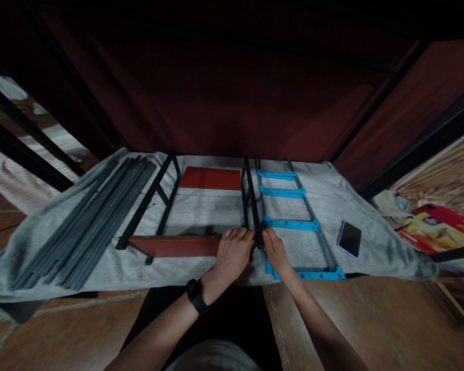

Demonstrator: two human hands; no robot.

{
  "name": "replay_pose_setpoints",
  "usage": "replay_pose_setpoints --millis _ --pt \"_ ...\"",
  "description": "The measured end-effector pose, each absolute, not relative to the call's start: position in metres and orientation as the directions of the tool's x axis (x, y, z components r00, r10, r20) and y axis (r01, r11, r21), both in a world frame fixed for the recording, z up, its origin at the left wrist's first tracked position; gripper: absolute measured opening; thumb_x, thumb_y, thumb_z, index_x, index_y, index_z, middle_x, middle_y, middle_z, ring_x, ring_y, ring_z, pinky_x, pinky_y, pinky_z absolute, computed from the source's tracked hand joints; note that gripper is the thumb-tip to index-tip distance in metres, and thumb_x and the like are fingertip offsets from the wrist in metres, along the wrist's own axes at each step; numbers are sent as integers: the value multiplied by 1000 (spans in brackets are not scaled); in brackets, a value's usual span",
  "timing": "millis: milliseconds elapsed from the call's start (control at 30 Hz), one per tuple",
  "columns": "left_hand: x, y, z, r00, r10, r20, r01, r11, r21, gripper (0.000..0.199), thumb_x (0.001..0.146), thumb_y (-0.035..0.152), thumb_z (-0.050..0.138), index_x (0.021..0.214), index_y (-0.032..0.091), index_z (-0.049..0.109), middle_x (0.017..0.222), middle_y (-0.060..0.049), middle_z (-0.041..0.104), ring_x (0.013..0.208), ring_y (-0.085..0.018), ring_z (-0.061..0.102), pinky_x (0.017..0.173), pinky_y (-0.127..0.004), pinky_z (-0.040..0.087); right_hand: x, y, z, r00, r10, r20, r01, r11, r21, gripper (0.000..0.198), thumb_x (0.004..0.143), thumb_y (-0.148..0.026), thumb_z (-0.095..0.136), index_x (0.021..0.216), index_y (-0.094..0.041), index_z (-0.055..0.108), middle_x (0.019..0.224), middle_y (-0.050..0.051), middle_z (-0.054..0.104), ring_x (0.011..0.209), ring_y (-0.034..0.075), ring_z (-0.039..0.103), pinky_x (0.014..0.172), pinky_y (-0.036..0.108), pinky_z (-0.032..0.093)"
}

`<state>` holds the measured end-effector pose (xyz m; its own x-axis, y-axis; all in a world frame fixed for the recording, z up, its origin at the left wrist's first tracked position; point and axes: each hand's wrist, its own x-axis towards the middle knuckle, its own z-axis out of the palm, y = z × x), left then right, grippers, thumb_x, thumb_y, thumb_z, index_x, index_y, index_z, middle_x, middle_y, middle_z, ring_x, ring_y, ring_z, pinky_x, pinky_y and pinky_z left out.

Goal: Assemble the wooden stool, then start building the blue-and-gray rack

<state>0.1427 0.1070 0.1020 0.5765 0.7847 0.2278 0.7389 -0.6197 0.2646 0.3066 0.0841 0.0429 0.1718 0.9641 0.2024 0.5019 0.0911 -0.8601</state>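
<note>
A black metal frame [251, 193] stands on the grey cloth, with a matching black side frame [147, 201] to its left. Between them are two reddish-brown boards: a far one [211, 178] lying flat and a near one [178, 246] standing on its long edge. My left hand [235, 253] is closed over the right end of the near board, against the frame; its fingertips are partly hidden. On the frame's other side my right hand [275, 251] pinches at its near end. Whether a small part sits between those fingers cannot be made out.
Grey tubes [93, 221] lie bundled at left. Several blue plastic brackets [294, 224] joined with rods lie at right, near a phone [349, 238]. A grey cloth [325, 190] covers the bed-like surface. Dark bed posts [421, 139] and a red-yellow box [444, 226] flank it.
</note>
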Motion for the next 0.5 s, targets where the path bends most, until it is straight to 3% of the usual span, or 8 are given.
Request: replay_pose_setpoints --millis 133,300,400,500 --pt "142 107 102 577 784 228 737 -620 268 26 99 20 42 112 20 65 101 -6 69 95 -22 62 87 -39 42 304 81 38 216 968 130 393 36 -919 33 99 -50 34 83 -25 47 60 -4 44 56 17 48 54 31 38" --pt "142 108 100 590 768 248 726 -639 253 27 99 20 42 116 20 64 101 -7 69 94 -22 62 85 -39 42 311 78 39 130 971 200 426 128 -896 33 99 -49 34 84 -24 50 70 -2 50 66 16 50 62 29 41" --pt "142 108 100 586 769 254 730 -637 247 28 99 20 42 116 19 64 102 -7 69 94 -22 62 86 -39 42 311 79 42 123 970 208 459 130 -879 34 99 -50 35 80 -25 49 67 -3 47 63 15 48 61 29 38" --pt "142 107 103 586 773 241 732 -633 251 27 99 19 42 115 19 64 102 -7 70 94 -22 62 86 -39 42 307 80 44 165 978 131 367 62 -928 38 97 -55 37 77 -25 47 62 -4 44 58 15 46 57 29 37"
